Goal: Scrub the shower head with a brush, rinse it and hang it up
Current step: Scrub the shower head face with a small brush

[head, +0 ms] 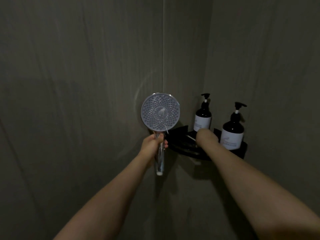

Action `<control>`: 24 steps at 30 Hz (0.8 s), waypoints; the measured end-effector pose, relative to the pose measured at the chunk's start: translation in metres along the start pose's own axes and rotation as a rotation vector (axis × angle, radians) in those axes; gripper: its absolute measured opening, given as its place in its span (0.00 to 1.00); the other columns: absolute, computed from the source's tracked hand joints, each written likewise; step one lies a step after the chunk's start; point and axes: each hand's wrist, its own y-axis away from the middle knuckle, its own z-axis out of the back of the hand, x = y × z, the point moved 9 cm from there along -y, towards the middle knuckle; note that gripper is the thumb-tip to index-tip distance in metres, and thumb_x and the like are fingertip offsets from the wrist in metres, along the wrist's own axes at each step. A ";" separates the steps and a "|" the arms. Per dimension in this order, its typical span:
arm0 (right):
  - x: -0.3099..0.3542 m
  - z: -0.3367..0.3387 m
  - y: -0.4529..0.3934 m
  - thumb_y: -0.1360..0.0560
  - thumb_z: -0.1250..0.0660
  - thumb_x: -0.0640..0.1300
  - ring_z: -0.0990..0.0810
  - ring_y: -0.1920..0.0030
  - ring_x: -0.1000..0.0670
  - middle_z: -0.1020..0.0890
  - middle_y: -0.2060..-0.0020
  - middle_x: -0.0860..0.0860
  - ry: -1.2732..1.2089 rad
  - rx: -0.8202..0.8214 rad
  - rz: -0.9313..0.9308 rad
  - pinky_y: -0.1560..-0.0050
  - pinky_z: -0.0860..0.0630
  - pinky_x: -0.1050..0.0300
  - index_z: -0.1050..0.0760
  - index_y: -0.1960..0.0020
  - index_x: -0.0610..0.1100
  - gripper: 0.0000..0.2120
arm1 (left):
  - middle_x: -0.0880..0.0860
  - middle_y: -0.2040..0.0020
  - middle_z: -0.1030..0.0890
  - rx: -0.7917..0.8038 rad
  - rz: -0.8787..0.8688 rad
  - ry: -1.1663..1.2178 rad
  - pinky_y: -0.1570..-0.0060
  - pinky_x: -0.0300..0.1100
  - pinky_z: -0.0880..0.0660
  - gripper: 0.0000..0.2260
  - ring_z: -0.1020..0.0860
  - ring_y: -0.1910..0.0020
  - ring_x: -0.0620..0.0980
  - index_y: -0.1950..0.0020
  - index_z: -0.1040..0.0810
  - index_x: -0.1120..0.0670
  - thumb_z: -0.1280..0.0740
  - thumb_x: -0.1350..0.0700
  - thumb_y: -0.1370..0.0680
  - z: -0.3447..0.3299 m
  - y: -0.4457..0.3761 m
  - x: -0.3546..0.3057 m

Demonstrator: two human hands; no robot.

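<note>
Arms: you have two bare forearms in view, no sleeves on either as far as the frame's bottom edge.
Left hand (152, 144): bare, no glove; you show no ring or band on the fingers that can be seen.
Right hand (206, 135): bare at the wrist; your fingers are hidden beyond it, so rings cannot be told.
Wrists: you wear no watch, strap or bracelet on either one.
Markings: dim light; no tattoo or mark can be made out on your arms.
</note>
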 end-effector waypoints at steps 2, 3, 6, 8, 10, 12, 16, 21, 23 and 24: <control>0.013 0.001 -0.008 0.21 0.41 0.42 0.34 0.66 0.51 0.34 0.67 0.48 0.044 -0.035 0.066 0.61 0.31 0.59 0.34 0.64 0.47 0.13 | 0.50 0.73 0.23 -0.019 0.006 0.029 0.71 0.35 0.25 0.10 0.25 0.78 0.41 0.61 0.27 0.57 0.40 0.60 0.20 -0.001 -0.005 0.003; 0.018 0.000 -0.007 0.21 0.42 0.42 0.33 0.65 0.51 0.33 0.67 0.48 0.085 -0.058 0.110 0.58 0.29 0.59 0.34 0.63 0.48 0.12 | 0.51 0.73 0.24 -0.028 0.008 0.043 0.72 0.33 0.25 0.11 0.25 0.78 0.41 0.62 0.27 0.57 0.41 0.60 0.20 -0.002 -0.007 0.004; 0.032 0.008 -0.004 0.22 0.42 0.40 0.29 0.63 0.50 0.30 0.65 0.48 0.103 -0.162 0.233 0.59 0.27 0.56 0.29 0.59 0.42 0.08 | 0.54 0.68 0.25 -0.022 0.011 0.043 0.70 0.33 0.25 0.10 0.25 0.75 0.42 0.60 0.27 0.56 0.41 0.60 0.20 -0.007 -0.009 0.008; 0.039 0.018 0.000 0.22 0.42 0.39 0.27 0.57 0.46 0.24 0.56 0.45 -0.014 -0.222 0.315 0.56 0.27 0.55 0.28 0.46 0.37 0.08 | 0.54 0.67 0.26 0.001 0.012 0.057 0.70 0.35 0.25 0.09 0.25 0.74 0.44 0.59 0.28 0.56 0.41 0.59 0.20 -0.009 -0.008 0.009; 0.045 0.029 0.013 0.22 0.44 0.37 0.25 0.52 0.43 0.24 0.52 0.41 -0.130 -0.300 0.416 0.53 0.27 0.53 0.32 0.40 0.35 0.12 | 0.55 0.67 0.26 0.030 0.029 0.090 0.69 0.38 0.24 0.07 0.25 0.71 0.46 0.58 0.28 0.56 0.40 0.59 0.20 -0.010 -0.003 0.011; 0.046 0.039 0.033 0.22 0.45 0.37 0.26 0.54 0.43 0.26 0.58 0.42 -0.199 -0.392 0.505 0.54 0.26 0.52 0.31 0.43 0.36 0.09 | 0.55 0.68 0.26 0.050 0.045 0.102 0.71 0.40 0.24 0.05 0.25 0.72 0.47 0.57 0.28 0.56 0.39 0.59 0.21 -0.009 0.005 0.009; 0.028 0.045 0.068 0.20 0.47 0.40 0.28 0.59 0.46 0.24 0.59 0.41 -0.256 -0.442 0.456 0.62 0.32 0.56 0.25 0.47 0.35 0.14 | 0.54 0.71 0.25 0.065 0.035 0.050 0.74 0.38 0.27 0.05 0.27 0.75 0.47 0.57 0.27 0.54 0.37 0.57 0.22 -0.004 0.031 0.001; 0.018 0.065 0.163 0.19 0.47 0.41 0.27 0.61 0.46 0.26 0.63 0.45 -0.536 -0.668 0.569 0.69 0.36 0.57 0.29 0.54 0.38 0.11 | 0.53 0.75 0.28 0.105 -0.002 -0.017 0.80 0.34 0.33 0.08 0.31 0.81 0.45 0.61 0.30 0.55 0.38 0.58 0.21 -0.001 0.076 -0.006; 0.038 0.053 0.205 0.20 0.46 0.41 0.27 0.61 0.46 0.26 0.62 0.45 -0.328 -0.608 0.669 0.64 0.34 0.56 0.28 0.55 0.39 0.10 | 0.55 0.74 0.29 0.130 -0.012 -0.065 0.81 0.33 0.34 0.09 0.32 0.82 0.45 0.61 0.32 0.55 0.39 0.58 0.21 0.001 0.096 -0.006; 0.048 0.043 0.222 0.20 0.45 0.41 0.27 0.61 0.46 0.26 0.63 0.45 -0.229 -0.568 0.706 0.63 0.34 0.56 0.28 0.57 0.41 0.10 | 0.55 0.74 0.30 0.145 -0.011 -0.079 0.81 0.33 0.34 0.09 0.32 0.82 0.45 0.61 0.32 0.55 0.39 0.58 0.21 0.001 0.107 -0.005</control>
